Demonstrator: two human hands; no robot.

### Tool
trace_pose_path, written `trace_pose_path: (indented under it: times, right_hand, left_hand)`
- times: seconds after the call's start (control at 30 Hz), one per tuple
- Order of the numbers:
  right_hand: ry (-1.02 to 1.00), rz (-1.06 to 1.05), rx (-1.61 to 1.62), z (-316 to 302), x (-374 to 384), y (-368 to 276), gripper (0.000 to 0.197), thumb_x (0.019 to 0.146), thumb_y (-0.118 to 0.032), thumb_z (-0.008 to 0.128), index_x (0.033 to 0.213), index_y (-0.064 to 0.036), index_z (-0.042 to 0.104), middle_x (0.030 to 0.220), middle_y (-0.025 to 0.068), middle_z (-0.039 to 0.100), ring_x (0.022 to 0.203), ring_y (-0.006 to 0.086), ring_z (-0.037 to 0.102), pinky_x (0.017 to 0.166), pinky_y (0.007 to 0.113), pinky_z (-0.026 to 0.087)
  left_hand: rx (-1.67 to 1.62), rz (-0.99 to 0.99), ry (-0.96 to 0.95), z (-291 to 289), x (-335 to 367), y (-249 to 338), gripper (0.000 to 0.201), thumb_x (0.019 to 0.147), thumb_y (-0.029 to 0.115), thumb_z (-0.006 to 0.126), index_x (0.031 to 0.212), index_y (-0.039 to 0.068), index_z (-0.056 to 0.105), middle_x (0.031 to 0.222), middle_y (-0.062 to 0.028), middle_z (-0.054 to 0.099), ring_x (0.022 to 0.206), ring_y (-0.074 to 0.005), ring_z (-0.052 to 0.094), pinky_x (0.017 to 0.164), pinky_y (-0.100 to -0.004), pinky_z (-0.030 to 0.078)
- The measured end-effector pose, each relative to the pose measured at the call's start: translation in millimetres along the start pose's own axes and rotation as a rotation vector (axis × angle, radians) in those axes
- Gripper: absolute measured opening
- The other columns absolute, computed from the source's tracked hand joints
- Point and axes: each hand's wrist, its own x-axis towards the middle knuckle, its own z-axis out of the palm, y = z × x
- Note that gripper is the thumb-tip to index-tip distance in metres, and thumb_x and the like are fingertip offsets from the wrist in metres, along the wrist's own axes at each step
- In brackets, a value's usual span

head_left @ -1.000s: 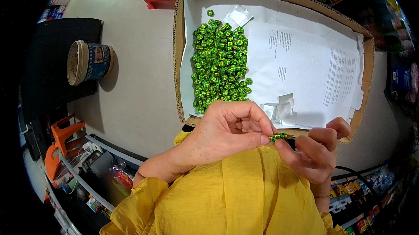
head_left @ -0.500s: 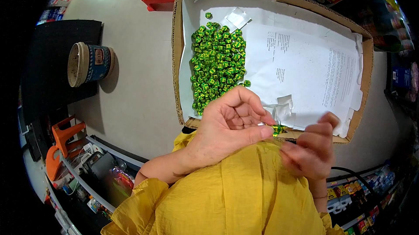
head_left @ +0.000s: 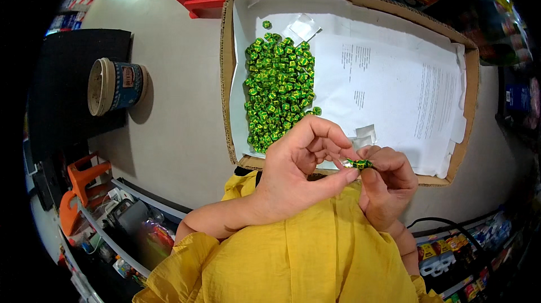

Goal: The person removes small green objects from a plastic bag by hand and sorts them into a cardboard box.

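Between my two hands, just over the near edge of the cardboard tray (head_left: pixel 226 72), is a small shiny green-and-yellow foil piece (head_left: pixel 359 164) with a pale silvery left end. My left hand (head_left: pixel 301 159) pinches that left end between thumb and fingertips. My right hand (head_left: pixel 389 176) grips the right end with thumb and fingers, hiding part of it. Beyond my left hand lies a heap of small faceted green pieces with yellow lines (head_left: pixel 280 80). Silvery-white squares (head_left: pixel 366 133) lie partly behind my hands, and another square (head_left: pixel 304 27) rests at the far side.
White printed sheets (head_left: pixel 400 83) line the tray. A red plastic stool (head_left: pixel 211 4) stands behind it, an orange one (head_left: pixel 84 176) at left. A blue-and-white bucket (head_left: pixel 121 83) sits further left. Stocked shelves (head_left: pixel 462 252) are at lower right.
My right hand, blurred and apart before, has moved left and closed on the foil piece's right end. My left hand keeps its pinch in nearly the same place.
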Motion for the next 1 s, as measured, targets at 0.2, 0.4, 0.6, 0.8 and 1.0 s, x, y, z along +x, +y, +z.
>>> trace_pose_path:
  times: [0.2,0.4,0.6,0.8,1.0]
  right_hand:
    - [0.055,0.070,0.172,8,-1,3,0.017,0.074,0.008,0.062,0.086,0.0022,0.052,0.082,0.0066,0.055,0.078,0.0158,0.050,0.073,0.029,0.042]
    - [0.007,-0.111,-0.151,5,1,-1,0.021,0.074,0.011,0.059,0.091,0.0023,0.053,0.085,0.0084,0.056,0.080,0.0182,0.052,0.071,0.029,0.043]
    - [-0.257,-0.480,-0.869,1,10,-20,0.033,0.069,0.009,0.061,0.099,-0.0001,0.054,0.087,0.0090,0.054,0.070,0.0223,0.051,0.065,0.034,0.041]
    - [-0.334,-0.587,-1.041,4,19,-25,0.040,0.068,0.006,0.062,0.107,0.0037,0.053,0.085,0.0114,0.054,0.063,0.0185,0.050,0.061,0.032,0.040]
    - [-0.181,0.326,-0.207,-5,37,-38,0.014,0.069,0.006,0.068,0.079,0.0036,0.058,0.070,0.0073,0.056,0.060,0.0118,0.052,0.054,0.022,0.040]
  left_hand:
    - [-0.026,-0.016,-0.034,-2,-1,2,0.037,0.072,-0.012,0.062,0.101,0.000,0.043,0.097,-0.0081,0.052,0.090,-0.0125,0.054,0.080,-0.0248,0.045]
    - [0.023,0.007,-0.003,-1,2,-1,0.043,0.071,-0.012,0.062,0.108,-0.003,0.045,0.095,-0.0072,0.054,0.089,-0.0112,0.055,0.080,-0.0239,0.046]
    - [0.071,0.001,0.043,-1,3,6,0.043,0.071,-0.011,0.062,0.110,-0.004,0.045,0.093,-0.0070,0.056,0.087,-0.0103,0.056,0.078,-0.0231,0.047]
    - [0.141,0.036,0.140,-1,6,12,0.039,0.074,-0.006,0.063,0.109,0.000,0.048,0.086,-0.0041,0.058,0.080,-0.0074,0.055,0.075,-0.0207,0.044]
    - [0.521,0.151,-0.091,-9,2,15,0.043,0.072,-0.010,0.062,0.111,-0.004,0.046,0.091,-0.0073,0.057,0.084,-0.0127,0.059,0.075,-0.0231,0.048]
